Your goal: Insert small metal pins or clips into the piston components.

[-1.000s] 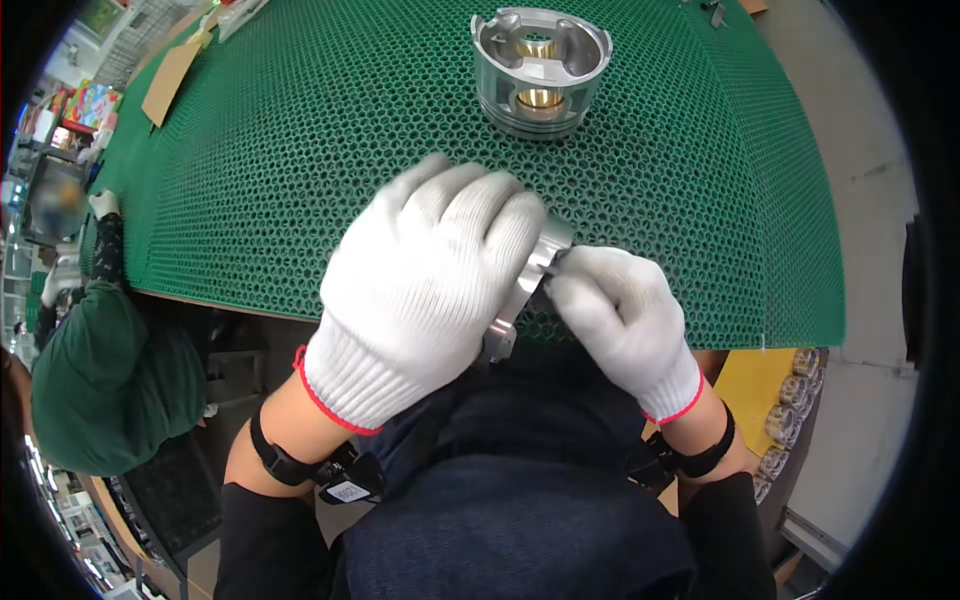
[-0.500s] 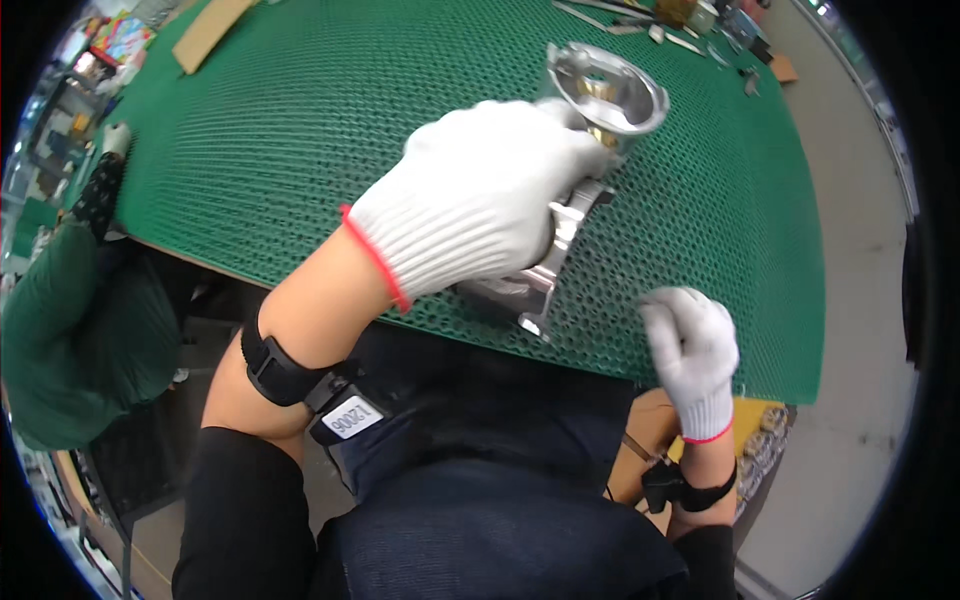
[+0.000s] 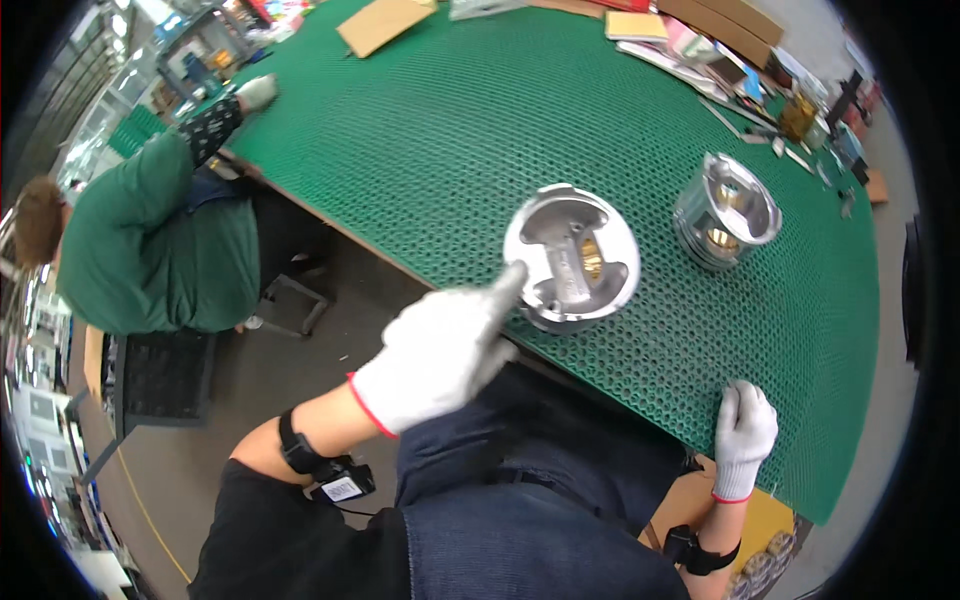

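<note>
A silvery engine piston (image 3: 568,255) stands near the table's front edge, its hollow underside facing up and a brass-coloured bore showing inside. At its near left rim is my left hand (image 3: 440,345), in a white knit glove with a red cuff. The index finger reaches out over that rim, the thumb apart below it; the hand is slightly blurred and holds nothing. Farther right stands a second piston (image 3: 727,212), also hollow side up. My right hand (image 3: 745,430), gloved alike, rests at the front edge of the mat with its fingers curled together and nothing visible in them.
A green perforated mat (image 3: 420,150) covers the table. Cardboard (image 3: 385,25) lies at the far edge, with papers, tools and jars (image 3: 797,115) at the far right. On the left a person in green (image 3: 165,235) sits with a gloved hand on the table.
The near piston, earlier tilted under my left hand, now stands hollow side up. My left hand has drawn back toward its rim. My right hand has settled on the mat; the view has shifted.
</note>
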Demonstrator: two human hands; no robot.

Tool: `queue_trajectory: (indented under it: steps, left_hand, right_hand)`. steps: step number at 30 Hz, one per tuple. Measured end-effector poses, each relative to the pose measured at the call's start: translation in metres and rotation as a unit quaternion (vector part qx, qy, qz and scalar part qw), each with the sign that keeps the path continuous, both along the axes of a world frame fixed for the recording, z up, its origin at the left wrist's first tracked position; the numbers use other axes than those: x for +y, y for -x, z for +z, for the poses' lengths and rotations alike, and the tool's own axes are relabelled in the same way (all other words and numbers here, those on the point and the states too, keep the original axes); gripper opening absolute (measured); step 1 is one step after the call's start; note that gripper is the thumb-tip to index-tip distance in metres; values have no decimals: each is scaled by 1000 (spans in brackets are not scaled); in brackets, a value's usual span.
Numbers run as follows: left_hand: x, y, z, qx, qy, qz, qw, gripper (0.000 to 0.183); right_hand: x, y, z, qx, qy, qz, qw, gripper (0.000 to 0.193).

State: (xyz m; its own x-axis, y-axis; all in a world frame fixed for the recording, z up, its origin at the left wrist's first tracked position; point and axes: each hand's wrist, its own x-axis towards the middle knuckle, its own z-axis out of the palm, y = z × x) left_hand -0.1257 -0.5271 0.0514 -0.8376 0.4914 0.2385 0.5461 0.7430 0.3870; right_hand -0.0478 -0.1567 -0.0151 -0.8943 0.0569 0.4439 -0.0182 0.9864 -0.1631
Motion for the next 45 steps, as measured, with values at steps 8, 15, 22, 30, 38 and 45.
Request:
queue_trajectory:
  steps: [8, 15, 22, 30, 38, 45]
  left_hand:
    - [17, -16, -16, -70, -71, -40, 994, 88]
    - [19, -26, -5, -120, -69, -42, 990, 88]
    - [14, -27, 12, -84, -42, -77, 993, 57]
    - [-6, 0, -46, -86, -388, 44, 917, 35]
    - [5, 53, -49, -136, -355, 0, 925, 50]
    - [17, 79, -65, -113, -354, -9, 928, 53]
  right_hand:
    - [40, -14, -35, -25, -10, -4, 1000, 15]
    - [49, -9, -37, -17, 3, 1, 1000, 16]
    - [-11, 0, 48, -126, 10, 62, 990, 18]
    - [-109, 27, 145, -63, -70, 296, 951, 12]
    - [-154, 106, 131, -89, -123, 400, 904, 11]
    - [-162, 146, 118, -181, -101, 443, 872, 11]
